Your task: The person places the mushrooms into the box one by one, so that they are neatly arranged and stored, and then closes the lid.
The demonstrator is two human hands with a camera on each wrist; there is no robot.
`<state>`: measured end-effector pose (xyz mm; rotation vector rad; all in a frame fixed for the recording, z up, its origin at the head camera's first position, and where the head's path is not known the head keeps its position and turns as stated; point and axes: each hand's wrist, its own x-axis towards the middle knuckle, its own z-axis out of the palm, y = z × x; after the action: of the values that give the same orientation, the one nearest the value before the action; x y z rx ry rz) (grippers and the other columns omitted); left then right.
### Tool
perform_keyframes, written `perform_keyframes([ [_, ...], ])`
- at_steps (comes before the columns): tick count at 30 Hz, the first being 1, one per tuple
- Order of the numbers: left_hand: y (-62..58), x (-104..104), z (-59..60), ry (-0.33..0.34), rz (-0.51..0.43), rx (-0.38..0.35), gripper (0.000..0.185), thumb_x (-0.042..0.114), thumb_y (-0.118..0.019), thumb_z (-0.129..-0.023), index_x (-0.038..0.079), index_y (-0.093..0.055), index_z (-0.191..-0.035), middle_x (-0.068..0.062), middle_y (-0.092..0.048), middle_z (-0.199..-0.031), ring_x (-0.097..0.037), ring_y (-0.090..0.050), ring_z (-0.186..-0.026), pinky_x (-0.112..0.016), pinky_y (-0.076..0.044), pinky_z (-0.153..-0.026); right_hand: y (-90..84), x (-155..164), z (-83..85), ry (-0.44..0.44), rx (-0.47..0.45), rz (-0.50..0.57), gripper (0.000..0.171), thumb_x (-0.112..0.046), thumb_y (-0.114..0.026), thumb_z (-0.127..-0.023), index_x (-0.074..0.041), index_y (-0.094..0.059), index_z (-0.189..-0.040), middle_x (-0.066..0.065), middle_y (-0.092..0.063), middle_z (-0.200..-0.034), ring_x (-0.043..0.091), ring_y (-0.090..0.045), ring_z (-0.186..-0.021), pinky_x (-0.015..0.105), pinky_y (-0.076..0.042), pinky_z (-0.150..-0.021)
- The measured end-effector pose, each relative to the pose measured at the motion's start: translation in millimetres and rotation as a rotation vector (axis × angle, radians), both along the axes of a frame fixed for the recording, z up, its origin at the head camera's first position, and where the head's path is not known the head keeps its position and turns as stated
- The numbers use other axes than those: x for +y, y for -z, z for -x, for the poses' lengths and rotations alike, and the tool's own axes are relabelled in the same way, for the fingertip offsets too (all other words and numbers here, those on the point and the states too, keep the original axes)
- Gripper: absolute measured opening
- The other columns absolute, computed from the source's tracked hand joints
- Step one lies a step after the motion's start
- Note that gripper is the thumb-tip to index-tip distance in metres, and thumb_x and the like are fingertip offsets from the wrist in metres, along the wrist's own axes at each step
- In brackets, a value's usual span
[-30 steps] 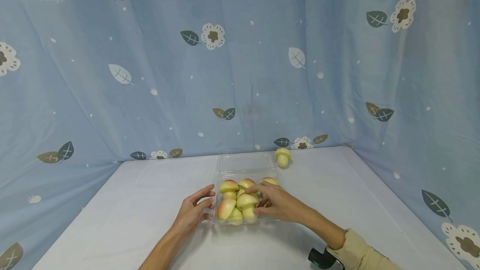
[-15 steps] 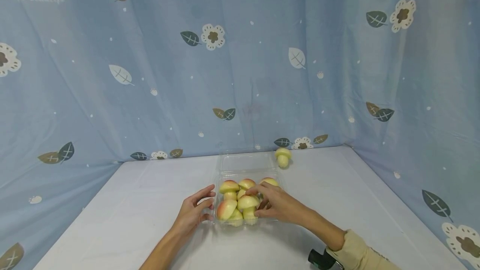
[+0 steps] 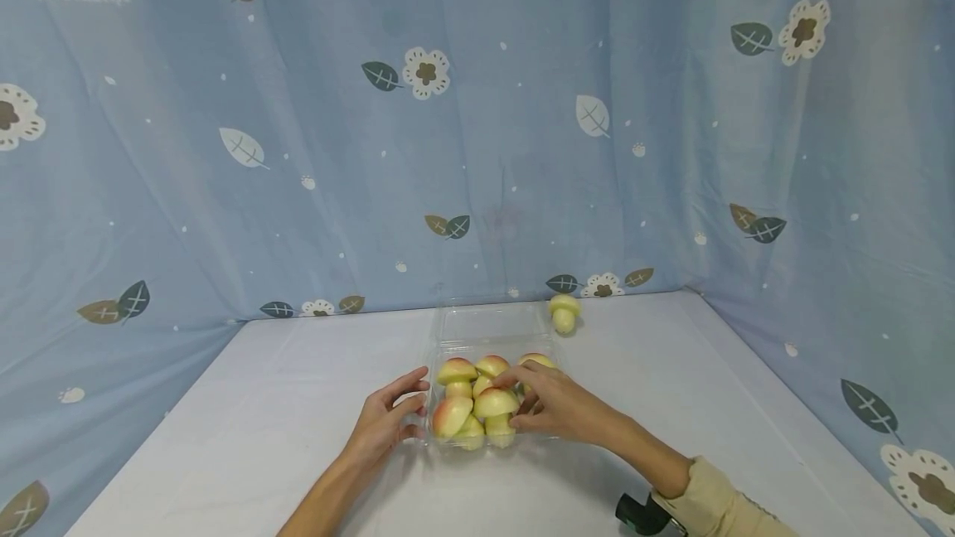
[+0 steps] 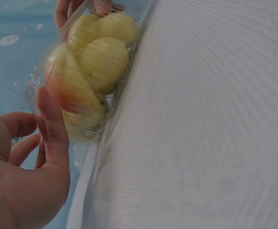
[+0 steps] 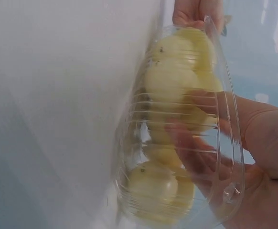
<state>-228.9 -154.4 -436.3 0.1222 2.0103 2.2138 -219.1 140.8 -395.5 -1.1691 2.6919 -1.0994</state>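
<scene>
Clear plastic forms the shallow clamshell container (image 3: 488,330), which sits on the white table (image 3: 246,429) just in front of the person, its lid folded flat open toward the blue leaf-and-flower curtain (image 3: 477,123). Packed into its near half is a cluster of yellow toy mushrooms (image 3: 477,400) with pale stems, a few caps flushed pink (the pink shows best on the front left one). The left hand (image 3: 388,421) rests against the container's left wall, fingers straight and slightly fanned with their tips on the plastic; the left wrist view shows the thumb (image 4: 53,129) stretched up beside the ribbed wall (image 4: 89,119), the other fingers loosely bent behind it, closing round nothing. The right hand (image 3: 555,404) reaches in from the right side, its fingers curled over the mushrooms at the container's right, with the fingertips on the caps; the right wrist view, looking through the clear wall (image 5: 177,143), shows the fingers (image 5: 210,102) bent round one mushroom (image 5: 177,76) among the others, so it grips rather than merely touches. One more mushroom (image 3: 564,312) stands apart on the table, beyond the container's far right corner and close to the curtain. A beige sleeve (image 3: 716,508) covers the right forearm, and a dark wrist-mounted device (image 3: 642,516) sits beside it at the lower edge of the head view.
</scene>
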Motion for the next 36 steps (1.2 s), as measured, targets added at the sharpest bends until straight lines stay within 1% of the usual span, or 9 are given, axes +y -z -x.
perform_keyframes([
  [5,-0.3,0,0.0,0.003,-0.008,-0.002,0.053,0.004,-0.061,-0.093,0.006,-0.047,-0.145,-0.011,-0.051,-0.127,-0.010,-0.055,-0.080,-0.022,-0.055,-0.055,-1.6,3,-0.1,0.002,0.011,-0.001,0.047,-0.013,-0.075,-0.087,-0.015,-0.055,-0.130,0.006,-0.055,-0.121,0.008,-0.068,-0.084,0.016,-0.057,-0.074],
  [12,-0.5,1,-0.4,-0.004,-0.001,-0.004,0.053,0.005,-0.062,-0.093,0.007,-0.048,-0.144,-0.008,-0.052,-0.126,-0.010,-0.055,-0.081,-0.022,-0.055,-0.055,-5.7,9,-2.2,0.019,0.038,-0.012,0.046,-0.016,-0.072,-0.089,-0.012,-0.055,-0.131,0.009,-0.053,-0.129,0.008,-0.069,-0.084,0.016,-0.057,-0.072],
  [16,-0.9,2,-0.2,-0.008,0.002,-0.003,0.052,0.006,-0.063,-0.093,0.007,-0.049,-0.143,-0.008,-0.052,-0.125,-0.010,-0.055,-0.081,-0.022,-0.055,-0.055,-10.8,13,-2.8,0.036,0.058,-0.012,0.045,-0.018,-0.071,-0.091,-0.009,-0.054,-0.132,0.013,-0.056,-0.128,0.011,-0.070,-0.085,0.016,-0.057,-0.070],
  [20,-0.5,1,-0.1,-0.005,-0.003,-0.001,0.052,0.007,-0.063,-0.093,0.007,-0.049,-0.144,-0.007,-0.052,-0.125,-0.009,-0.055,-0.081,-0.022,-0.055,-0.055,-16.2,19,-2.1,0.059,0.078,-0.007,0.046,-0.024,-0.070,-0.092,-0.010,-0.054,-0.133,0.015,-0.057,-0.126,0.011,-0.070,-0.085,0.017,-0.057,-0.069],
  [22,-0.1,1,0.0,-0.003,-0.005,0.000,0.052,0.007,-0.063,-0.093,0.007,-0.049,-0.144,-0.007,-0.052,-0.124,-0.009,-0.055,-0.081,-0.022,-0.055,-0.055,-18.6,22,-0.9,0.072,0.090,-0.002,0.047,-0.028,-0.069,-0.092,-0.013,-0.054,-0.133,0.014,-0.057,-0.127,0.010,-0.069,-0.085,0.018,-0.057,-0.069],
  [26,1.4,0,1.3,-0.009,-0.010,0.003,0.052,0.007,-0.063,-0.094,0.007,-0.049,-0.143,-0.006,-0.053,-0.123,-0.010,-0.055,-0.080,-0.022,-0.055,-0.055,-23.3,32,2.6,0.099,0.106,0.017,0.046,-0.031,-0.069,-0.092,-0.018,-0.054,-0.133,0.013,-0.057,-0.129,0.010,-0.069,-0.086,0.020,-0.057,-0.068],
  [31,2.0,0,2.6,-0.012,-0.005,0.009,0.051,0.006,-0.061,-0.094,0.007,-0.049,-0.144,-0.006,-0.053,-0.123,-0.010,-0.055,-0.081,-0.022,-0.055,-0.055,-26.2,44,8.7,0.142,0.129,0.033,0.045,-0.031,-0.070,-0.092,-0.019,-0.055,-0.133,0.010,-0.059,-0.130,0.011,-0.070,-0.087,0.020,-0.057,-0.069],
  [36,0.5,0,1.9,-0.006,-0.001,0.007,0.051,0.006,-0.061,-0.095,0.007,-0.048,-0.144,-0.007,-0.052,-0.125,-0.010,-0.055,-0.081,-0.022,-0.054,-0.055,-25.2,53,17.1,0.192,0.137,0.031,0.045,-0.029,-0.071,-0.091,-0.017,-0.056,-0.132,0.011,-0.061,-0.127,0.013,-0.070,-0.087,0.020,-0.057,-0.069],
])
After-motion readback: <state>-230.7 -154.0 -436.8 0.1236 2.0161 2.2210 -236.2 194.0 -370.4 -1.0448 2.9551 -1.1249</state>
